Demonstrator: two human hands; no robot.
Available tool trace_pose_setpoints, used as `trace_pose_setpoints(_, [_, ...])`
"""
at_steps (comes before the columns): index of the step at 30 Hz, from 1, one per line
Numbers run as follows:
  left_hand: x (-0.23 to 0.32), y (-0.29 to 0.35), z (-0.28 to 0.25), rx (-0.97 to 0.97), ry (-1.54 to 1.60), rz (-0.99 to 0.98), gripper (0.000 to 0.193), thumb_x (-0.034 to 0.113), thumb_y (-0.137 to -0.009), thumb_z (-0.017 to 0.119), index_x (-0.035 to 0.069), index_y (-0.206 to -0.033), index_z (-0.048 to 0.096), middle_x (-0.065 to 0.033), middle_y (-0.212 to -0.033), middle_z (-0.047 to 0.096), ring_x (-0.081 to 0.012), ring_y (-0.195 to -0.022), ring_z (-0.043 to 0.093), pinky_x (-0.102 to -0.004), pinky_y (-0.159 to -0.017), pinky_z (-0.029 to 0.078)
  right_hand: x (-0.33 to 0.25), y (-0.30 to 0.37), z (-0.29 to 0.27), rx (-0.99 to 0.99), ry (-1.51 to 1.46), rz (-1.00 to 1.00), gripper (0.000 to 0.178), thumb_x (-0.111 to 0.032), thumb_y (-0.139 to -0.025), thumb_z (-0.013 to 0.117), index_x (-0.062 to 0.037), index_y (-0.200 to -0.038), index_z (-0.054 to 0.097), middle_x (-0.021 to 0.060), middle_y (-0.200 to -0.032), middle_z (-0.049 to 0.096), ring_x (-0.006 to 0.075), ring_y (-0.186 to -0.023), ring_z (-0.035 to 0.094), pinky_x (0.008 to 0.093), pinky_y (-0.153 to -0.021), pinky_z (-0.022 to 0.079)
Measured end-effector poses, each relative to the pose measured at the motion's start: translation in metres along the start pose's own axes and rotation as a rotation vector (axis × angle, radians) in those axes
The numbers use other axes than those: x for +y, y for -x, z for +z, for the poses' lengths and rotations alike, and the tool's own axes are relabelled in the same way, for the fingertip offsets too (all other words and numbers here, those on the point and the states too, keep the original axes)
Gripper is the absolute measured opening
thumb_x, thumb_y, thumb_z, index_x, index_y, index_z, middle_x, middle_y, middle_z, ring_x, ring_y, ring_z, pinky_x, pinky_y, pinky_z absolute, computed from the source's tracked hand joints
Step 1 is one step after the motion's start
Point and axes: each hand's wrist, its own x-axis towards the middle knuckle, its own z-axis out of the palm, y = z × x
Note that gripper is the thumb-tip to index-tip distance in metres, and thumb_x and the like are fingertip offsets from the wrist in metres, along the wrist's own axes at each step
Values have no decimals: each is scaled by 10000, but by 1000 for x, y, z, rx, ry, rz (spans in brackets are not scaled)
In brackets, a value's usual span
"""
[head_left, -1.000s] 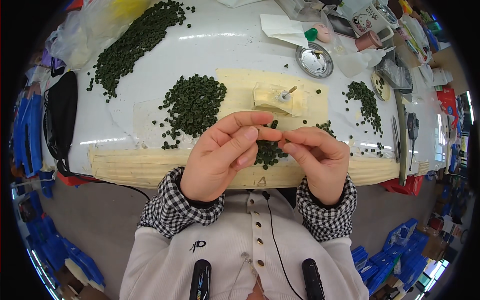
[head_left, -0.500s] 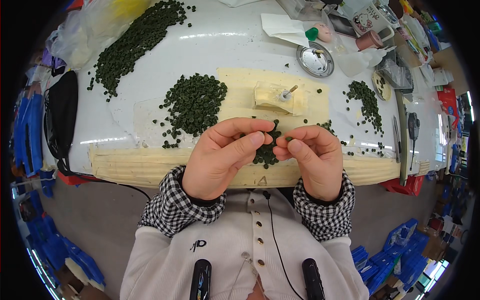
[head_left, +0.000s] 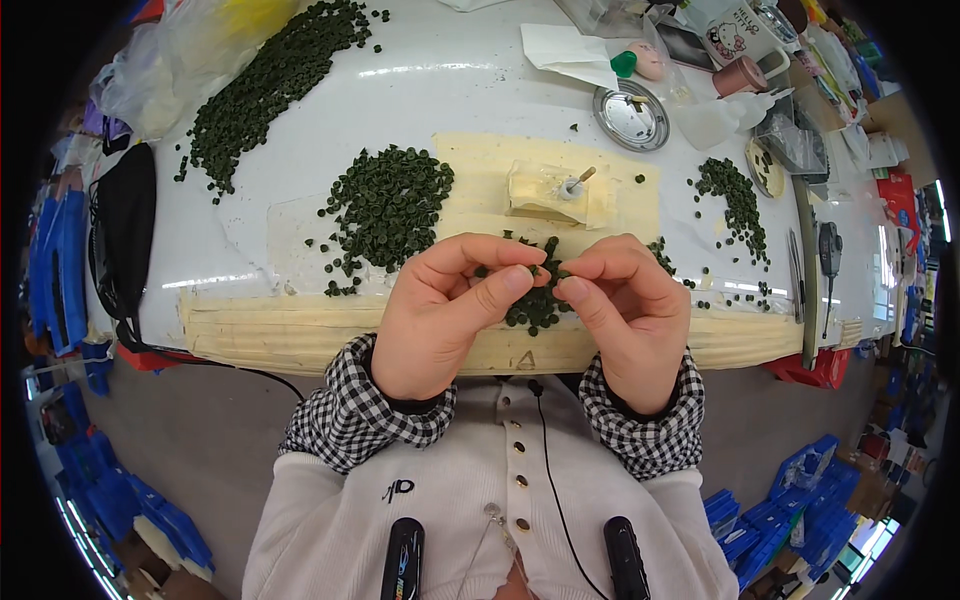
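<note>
Both hands are raised near the table's front edge, fingertips almost meeting. My right hand point(head_left: 632, 315) pinches a small dark green round piece point(head_left: 563, 274) between thumb and forefinger. My left hand point(head_left: 432, 318) is closed in a pinch, thumb against forefinger; what its tips hold is too small to make out. Some dark green shows in the gap behind its thumb; I cannot tell whether it lies in the hand. Beneath and between the hands is a small pile of dark green pieces point(head_left: 533, 312), partly hidden by the fingers.
A larger pile of green pieces point(head_left: 390, 205) lies left of a tape-covered block with an upright pin point(head_left: 562, 193). More pieces form a long heap point(head_left: 275, 90) far left and a scatter point(head_left: 733, 205) at right. A metal dish point(head_left: 632, 115), tweezers point(head_left: 796, 275) and a mug point(head_left: 738, 38) are at right.
My right hand has tilted slightly, its fingertips moving left and closer to the left hand's. The green piece in its pinch has moved along. My left hand has barely shifted.
</note>
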Motion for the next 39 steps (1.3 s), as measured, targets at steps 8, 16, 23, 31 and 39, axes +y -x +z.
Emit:
trace_pose_setpoints(8, [-4,0,2,57,-211,171,173,-27,-839,648,-12,-1011,662,33,-746,586,-6,-649,458,-155,-587,383,-4,-1,10,69,170,-54,109,41,-794,668,34,-900,643,79,-892,595,122,-826,602,232,-740,510])
trace_pose_setpoints(16, [-7,0,1,94,-314,273,179,-49,-821,655,-10,-994,679,45,-702,557,-3,-603,414,-159,-541,342,-3,1,14,89,187,-85,133,45,-808,648,35,-940,653,81,-882,591,118,-777,586,215,-691,495])
trace_pose_setpoints(23, [-6,0,1,135,-446,371,186,-51,-817,655,-5,-995,681,34,-737,587,4,-587,407,-158,-516,323,0,6,14,87,191,-95,188,54,-811,641,27,-995,669,81,-868,594,116,-766,581,211,-668,481])
trace_pose_setpoints(31, [-5,0,2,137,-354,291,144,-39,-827,653,-12,-965,686,-25,-834,650,-21,-662,496,-157,-588,384,-5,6,14,32,432,-254,219,59,-785,667,18,-1000,680,91,-870,614,133,-737,596,224,-650,485])
trace_pose_setpoints(39, [-1,-1,3,123,-357,295,165,-24,-832,658,-17,-997,667,-31,-858,666,-39,-692,538,-162,-620,413,-3,9,13,42,221,-128,239,54,-787,672,9,-1021,682,87,-878,615,130,-762,591,223,-675,480])
